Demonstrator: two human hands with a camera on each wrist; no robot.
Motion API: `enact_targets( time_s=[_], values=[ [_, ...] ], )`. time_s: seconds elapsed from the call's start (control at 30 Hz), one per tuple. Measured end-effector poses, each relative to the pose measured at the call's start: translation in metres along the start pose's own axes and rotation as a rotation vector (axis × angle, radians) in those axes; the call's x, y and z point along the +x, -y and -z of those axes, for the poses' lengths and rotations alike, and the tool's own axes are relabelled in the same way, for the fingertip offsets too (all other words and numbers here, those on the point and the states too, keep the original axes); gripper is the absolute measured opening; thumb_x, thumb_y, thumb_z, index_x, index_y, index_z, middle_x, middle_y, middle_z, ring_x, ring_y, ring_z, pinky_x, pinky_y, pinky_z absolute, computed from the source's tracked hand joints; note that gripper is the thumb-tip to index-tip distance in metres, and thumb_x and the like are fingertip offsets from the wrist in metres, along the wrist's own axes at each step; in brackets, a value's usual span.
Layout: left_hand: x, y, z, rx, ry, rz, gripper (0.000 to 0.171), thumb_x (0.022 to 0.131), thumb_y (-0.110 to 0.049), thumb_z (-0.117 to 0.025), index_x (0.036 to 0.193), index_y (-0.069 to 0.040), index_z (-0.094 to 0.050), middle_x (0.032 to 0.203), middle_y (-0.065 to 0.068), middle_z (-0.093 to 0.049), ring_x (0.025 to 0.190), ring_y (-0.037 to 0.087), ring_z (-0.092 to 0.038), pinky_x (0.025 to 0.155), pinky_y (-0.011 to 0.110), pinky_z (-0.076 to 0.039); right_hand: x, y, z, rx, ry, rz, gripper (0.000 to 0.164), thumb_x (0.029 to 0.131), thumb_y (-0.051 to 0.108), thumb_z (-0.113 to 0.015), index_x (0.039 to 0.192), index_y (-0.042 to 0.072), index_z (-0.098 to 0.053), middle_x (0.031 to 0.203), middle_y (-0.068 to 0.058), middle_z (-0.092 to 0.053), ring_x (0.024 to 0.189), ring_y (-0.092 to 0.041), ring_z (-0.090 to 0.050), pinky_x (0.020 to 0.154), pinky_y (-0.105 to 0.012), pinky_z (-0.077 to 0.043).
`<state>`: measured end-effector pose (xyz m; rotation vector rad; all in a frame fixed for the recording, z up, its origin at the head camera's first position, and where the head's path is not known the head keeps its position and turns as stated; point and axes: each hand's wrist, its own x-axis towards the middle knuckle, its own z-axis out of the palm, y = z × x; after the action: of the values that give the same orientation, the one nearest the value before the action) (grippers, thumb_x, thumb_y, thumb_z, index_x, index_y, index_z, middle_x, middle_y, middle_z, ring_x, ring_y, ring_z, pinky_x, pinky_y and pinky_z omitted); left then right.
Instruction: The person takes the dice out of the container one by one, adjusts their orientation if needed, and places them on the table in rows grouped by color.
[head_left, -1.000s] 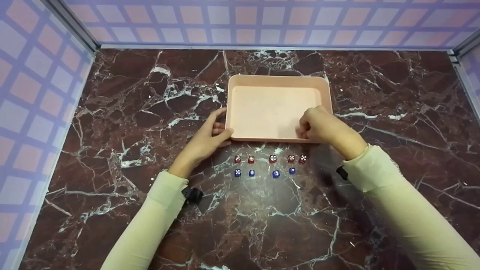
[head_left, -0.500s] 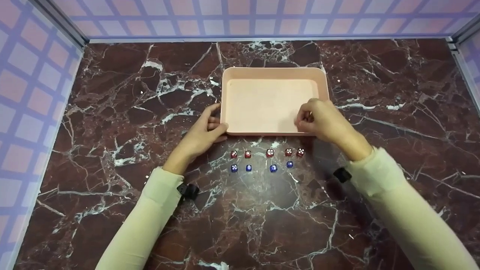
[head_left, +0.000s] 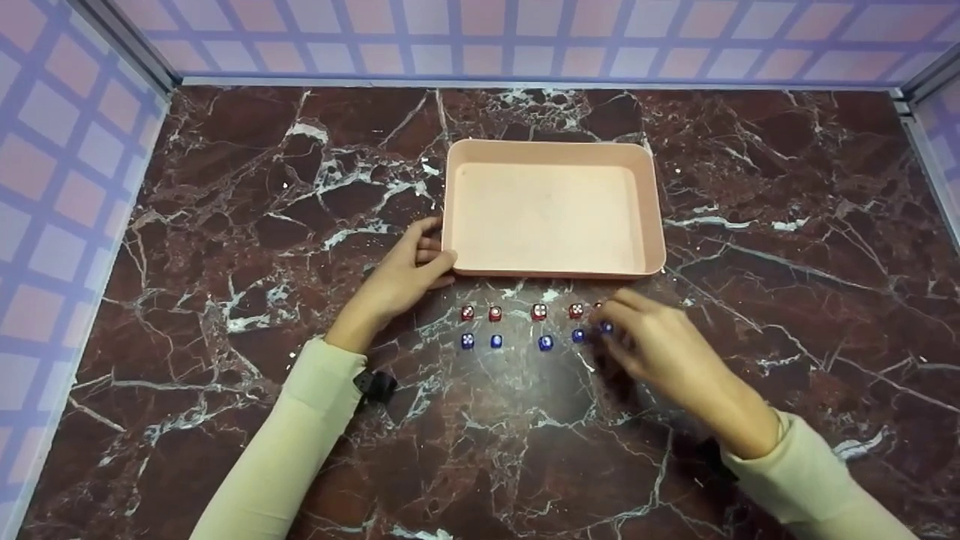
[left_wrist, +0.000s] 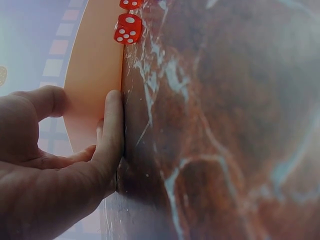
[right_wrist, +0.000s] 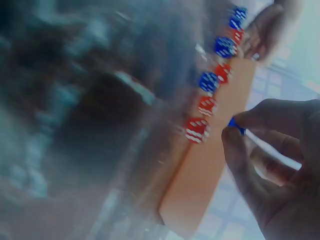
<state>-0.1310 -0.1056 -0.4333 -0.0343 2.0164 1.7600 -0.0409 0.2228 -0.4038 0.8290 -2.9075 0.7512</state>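
Note:
At the right end of the dice rows, my right hand [head_left: 664, 345] pinches a blue die [right_wrist: 236, 126] between thumb and fingertip. A row of red dice [head_left: 539, 311] lies in front of a shallow peach tray [head_left: 551, 274], with a row of blue dice [head_left: 545, 343] nearer me. The rightmost red die is mostly hidden by my right fingers in the head view. My left hand [head_left: 405, 270] holds the tray's near left corner, its thumb on the rim and other fingers against the outer side. One finger lies low along the front wall in the left wrist view.
A dark marbled tabletop [head_left: 262, 187] with white veins lies under everything. Checked pink and lilac walls [head_left: 420, 37] bound it at the back and on both sides. A small black wrist camera [head_left: 377, 385] shows at the left cuff.
My right hand has come out of the tray's right front corner toward me, and a blue die now shows at its fingertips. My left hand stays at the tray corner; the head view shifts slightly.

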Motion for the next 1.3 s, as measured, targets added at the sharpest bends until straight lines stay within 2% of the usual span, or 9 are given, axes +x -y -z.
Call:
enact_targets(
  time_s=[0.23,0.43,0.6,0.9,0.97,1.03,1.1,1.17,1.3],
  values=[
    [-0.001,-0.001,0.001,0.003,-0.009,-0.002,0.064,0.106,-0.008,-0.059,0.161,0.001,-0.027,0.141,0.025,-0.047,0.128,0.034,-0.057,0.104,0.034,-0.062,-0.001,-0.004,-0.012,-0.008,0.022,0.027,0.024,0.082,-0.011,-0.080,0.097,0.007,-0.073,0.094,-0.005,-0.072,0.085,-0.024,-0.072,0.074,-0.040,-0.068],
    [0.000,-0.001,0.001,0.007,-0.006,-0.005,0.059,0.105,-0.009,-0.059,0.156,0.003,-0.031,0.141,0.025,-0.048,0.127,0.034,-0.057,0.104,0.033,-0.062,-0.002,-0.007,-0.015,-0.018,0.047,0.054,0.022,0.083,-0.009,-0.082,0.093,0.006,-0.069,0.088,-0.004,-0.066,0.075,-0.021,-0.068,0.065,-0.034,-0.066],
    [0.000,-0.002,0.000,0.007,-0.001,0.001,0.058,0.105,-0.008,-0.059,0.156,0.002,-0.032,0.140,0.024,-0.048,0.126,0.033,-0.057,0.104,0.033,-0.062,-0.004,-0.008,-0.015,-0.020,0.043,0.079,0.022,0.084,-0.009,-0.082,0.094,0.005,-0.069,0.092,-0.004,-0.066,0.077,-0.020,-0.069,0.067,-0.032,-0.067],
    [0.004,-0.008,0.000,0.008,0.037,-0.011,0.055,0.107,-0.009,-0.059,0.153,0.007,-0.033,0.140,0.026,-0.048,0.127,0.034,-0.056,0.108,0.036,-0.060,-0.005,-0.008,-0.001,-0.015,-0.100,0.127,0.018,0.084,0.001,-0.087,0.093,0.008,-0.073,0.093,-0.002,-0.065,0.070,-0.012,-0.063,0.058,-0.024,-0.062],
    [0.004,-0.009,0.002,0.013,0.053,-0.003,0.057,0.109,-0.012,-0.058,0.155,0.006,-0.031,0.142,0.027,-0.046,0.129,0.035,-0.055,0.108,0.036,-0.060,-0.003,-0.009,0.004,-0.035,-0.161,0.130,0.017,0.086,0.008,-0.087,0.094,0.007,-0.073,0.094,-0.005,-0.067,0.072,-0.015,-0.064,0.062,-0.025,-0.062],
    [0.003,-0.011,0.004,0.036,0.071,0.012,0.059,0.111,-0.016,-0.056,0.158,0.006,-0.028,0.146,0.028,-0.044,0.133,0.037,-0.054,0.110,0.038,-0.059,0.001,-0.012,0.010,-0.063,-0.222,0.116,0.021,0.087,0.018,-0.087,0.097,0.004,-0.074,0.099,-0.010,-0.070,0.081,-0.022,-0.066,0.074,-0.032,-0.064],
    [-0.001,-0.018,0.005,0.150,0.062,0.016,0.064,0.113,-0.025,-0.053,0.161,0.005,-0.025,0.148,0.028,-0.045,0.133,0.039,-0.055,0.112,0.042,-0.058,0.005,-0.016,0.017,-0.110,-0.276,0.081,0.036,0.088,0.031,-0.087,0.105,0.002,-0.074,0.110,-0.017,-0.072,0.096,-0.032,-0.067,0.088,-0.045,-0.062],
    [-0.008,-0.026,0.002,0.334,0.015,0.000,0.071,0.113,-0.037,-0.051,0.164,0.003,-0.022,0.154,0.029,-0.042,0.139,0.041,-0.052,0.119,0.049,-0.051,0.011,-0.018,0.023,-0.162,-0.297,0.024,0.055,0.087,0.046,-0.084,0.118,0.003,-0.072,0.127,-0.020,-0.068,0.113,-0.041,-0.062,0.099,-0.056,-0.055],
    [-0.020,-0.041,-0.018,0.711,-0.118,-0.135,0.081,0.109,-0.051,-0.053,0.167,-0.004,-0.023,0.165,0.023,-0.037,0.153,0.040,-0.036,0.131,0.055,-0.032,0.019,-0.018,0.029,-0.234,-0.216,-0.101,0.099,0.076,0.073,-0.081,0.151,0.013,-0.055,0.163,-0.020,-0.043,0.150,-0.050,-0.036,0.121,-0.073,-0.034]
  ],
)
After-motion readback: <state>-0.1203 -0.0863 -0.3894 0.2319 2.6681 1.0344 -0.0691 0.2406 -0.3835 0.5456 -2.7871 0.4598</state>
